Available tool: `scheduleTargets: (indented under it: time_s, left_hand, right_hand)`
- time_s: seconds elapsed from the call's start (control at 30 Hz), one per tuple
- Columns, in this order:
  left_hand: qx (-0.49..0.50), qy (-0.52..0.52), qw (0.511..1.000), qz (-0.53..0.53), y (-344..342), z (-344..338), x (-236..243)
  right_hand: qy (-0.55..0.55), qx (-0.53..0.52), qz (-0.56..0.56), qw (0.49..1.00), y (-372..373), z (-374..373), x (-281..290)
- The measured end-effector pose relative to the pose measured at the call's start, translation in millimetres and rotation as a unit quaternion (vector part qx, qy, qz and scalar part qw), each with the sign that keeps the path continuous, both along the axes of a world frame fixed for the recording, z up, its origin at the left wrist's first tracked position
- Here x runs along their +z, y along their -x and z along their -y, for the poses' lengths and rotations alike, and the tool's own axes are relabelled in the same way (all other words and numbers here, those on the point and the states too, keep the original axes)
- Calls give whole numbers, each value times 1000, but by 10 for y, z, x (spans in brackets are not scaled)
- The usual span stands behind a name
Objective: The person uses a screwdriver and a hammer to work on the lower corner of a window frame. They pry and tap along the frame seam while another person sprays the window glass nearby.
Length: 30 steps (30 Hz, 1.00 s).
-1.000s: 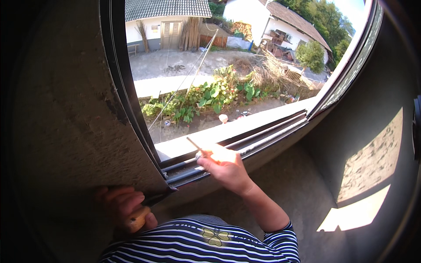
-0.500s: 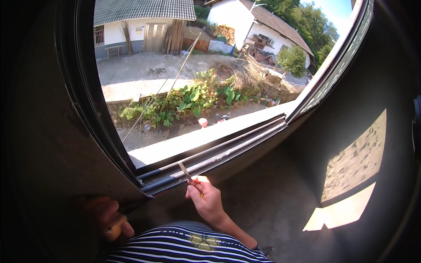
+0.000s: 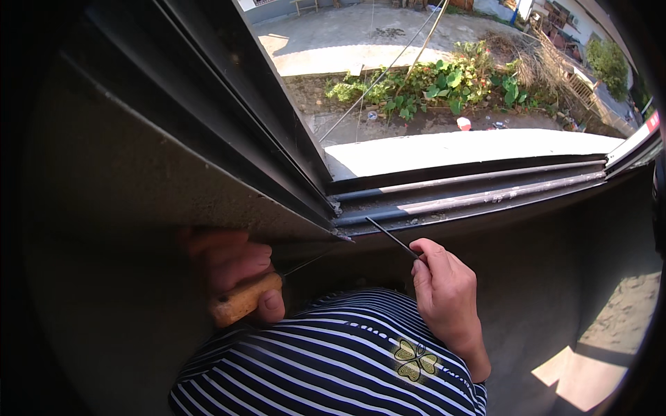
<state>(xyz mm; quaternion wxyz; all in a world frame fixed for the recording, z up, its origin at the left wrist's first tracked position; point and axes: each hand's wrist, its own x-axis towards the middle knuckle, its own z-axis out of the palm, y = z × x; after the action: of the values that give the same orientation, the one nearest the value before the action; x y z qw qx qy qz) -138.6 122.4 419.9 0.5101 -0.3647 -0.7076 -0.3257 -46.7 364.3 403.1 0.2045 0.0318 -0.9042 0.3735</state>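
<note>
My left hand (image 3: 236, 263) is closed round the short wooden handle of a tool (image 3: 243, 301), low in the shadow beside the wall. A thin metal edge runs from that handle toward the window corner; its full shape is lost in the dark. My right hand (image 3: 447, 295) pinches a thin, dark metal strip (image 3: 392, 237) between thumb and fingers. The strip slants up and left, its tip at the near rail of the window track (image 3: 444, 208). Whether the tip touches the rail, I cannot tell. Dirt and pale flecks lie along the grooves.
A dark window frame (image 3: 257, 97) rises at the left of the opening, above a rough wall (image 3: 159, 180). Beyond the track is a bright outer ledge (image 3: 472, 147). Outside, lower down, are green plants (image 3: 444, 80) and a concrete yard (image 3: 347, 41). Sunlight patches fall at the lower right.
The view has swung left and down, so the window corner appears nearer and further right. The metal strip now shows edge-on, angled more to the left. Both hands keep their holds.
</note>
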Motion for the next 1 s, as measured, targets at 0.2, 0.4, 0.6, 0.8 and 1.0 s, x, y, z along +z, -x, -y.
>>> scheduleTargets:
  time_s: [0.2, 0.4, 0.6, 0.8, 1.0]
  left_hand:
    - [-36, -42, 987, -148, 216, 32, -85]
    - [-31, -56, 983, -175, 250, -12, -80]
    - [-57, -70, 984, -154, 202, -32, -121]
    - [-111, -41, 970, -214, 251, -1, -105]
    - [-85, -44, 977, -192, 133, 159, -185]
  right_hand:
    - [-72, 31, -1, 997, 78, -92, 122]
    - [-123, 117, -2, 986, 245, -135, 243]
    - [-194, 173, -56, 964, 475, -13, 244]
    - [-235, 177, 2, 956, 433, -158, 392]
    - [-182, 200, 71, 960, 468, -227, 482]
